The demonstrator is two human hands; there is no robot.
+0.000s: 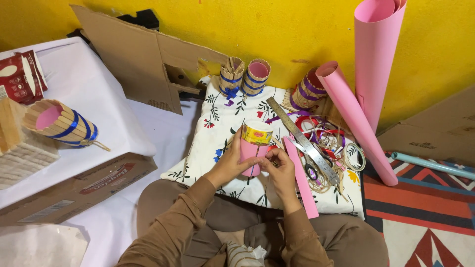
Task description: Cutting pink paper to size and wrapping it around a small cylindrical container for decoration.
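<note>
A: What do the 2 hands have between them?

B: A paper cup [255, 146] with a pink paper band round its lower part and a yellow flowered rim. The left hand [230, 160] is closed round the cup's left side, fingers curled against the pink paper. The right hand [280, 165] pinches the paper at the cup's right side with its fingertips.

A: And where does the cup sit?

B: It is held upright just above a white cushion with a flower print [217, 118], which lies in front of the person's lap.

A: What lies near it?

B: A long pink paper strip [301, 180] lies on the cushion just right of the right hand. Beside that a metal ruler [302, 141] runs slantwise, with scissors [312, 170] near its lower end and a heap of ribbon rolls [329, 141] beyond.

A: Anything further back?

B: 2 stick-clad cups [245, 76] with blue ribbon stand at the cushion's far edge, 2 pink paper rolls [368, 84] lean on the yellow wall, and a sheet of cardboard [143, 57] leans to the left. Another stick-clad cup [62, 123] lies on its side on a white cloth over a box at the left.
</note>
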